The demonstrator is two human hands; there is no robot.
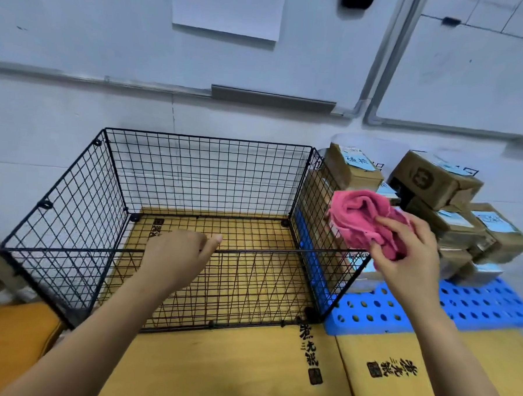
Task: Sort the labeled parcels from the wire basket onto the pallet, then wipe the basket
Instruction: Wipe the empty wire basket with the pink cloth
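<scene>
Standing basket: black wire-grid basket [71, 218] at 12 o'clock, open-topped; inside, only its wire floor over yellow printed cardboard sheets [230, 362].
Pallet: blue perforated plastic pallet [476, 303] at 3 o'clock, carrying stacked brown cardboard parcels [436, 182] with pale blue labels.
Hard to see: lower parcels screened by the basket's mesh and the right hand [408, 260]; label writing unreadable.
Grip, left: left hand [175, 254] curls its fingers over the basket's front rim wire.
Grip, right: right hand clutches a bunched pink cloth [365, 215] at 2 o'clock, just beside the basket's right wall.
</scene>
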